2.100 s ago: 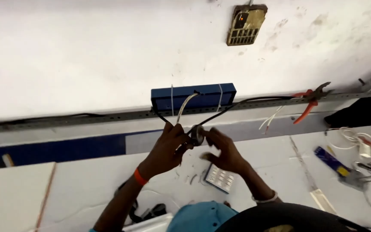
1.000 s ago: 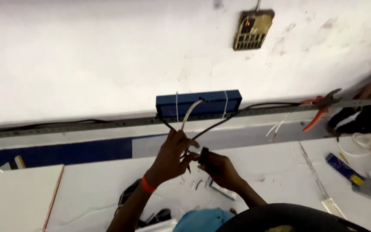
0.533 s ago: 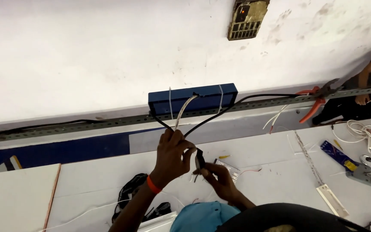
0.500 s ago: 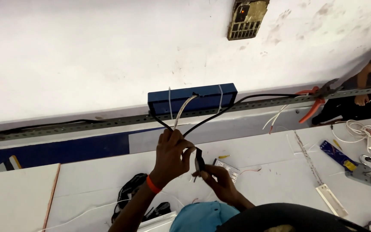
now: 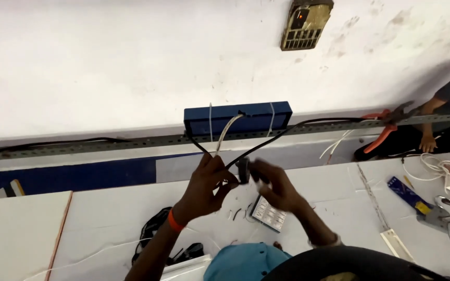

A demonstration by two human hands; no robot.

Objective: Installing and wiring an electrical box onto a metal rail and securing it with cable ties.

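Setting: white worktable [image 5: 105,218] set against a stained white wall [image 5: 105,62], seen from above the person's head.
Small black part: a dark, blurred piece [image 5: 243,170] held up above the table between the two hands, about midway along the bench and just below the blue box; its exact kind cannot be told.
Left hand: left hand [image 5: 204,184] raised, fingers pinched around the black cables right beside the small black part; an orange band [image 5: 174,220] sits on the wrist.
Right hand: right hand [image 5: 277,186] blurred, fingers curled toward the black part from the other side; whether it truly grips it cannot be told.
Cables: black cables [image 5: 266,143] rise from the hands in a V shape to the rail, with a white cable [image 5: 225,130] between them.
Blue box: long blue box [image 5: 238,117] on the wall, strapped with white ties, directly above the hands.
Rail: perforated metal rail [image 5: 79,145] running along the wall under the box.
Below the hands: a small white keypad-like panel [image 5: 269,214] lying flat on the table; a black bundle [image 5: 154,234] near the left forearm.
Right side: orange-handled pliers [image 5: 384,130] hung on the rail, a blue strip [image 5: 407,193] and loose white wires [image 5: 438,169] on the table.
Other person: a hand [image 5: 427,143] and dark sleeve at the far right edge.
Wall fitting: grimy vented box [image 5: 305,23] with a red light, high on the wall.
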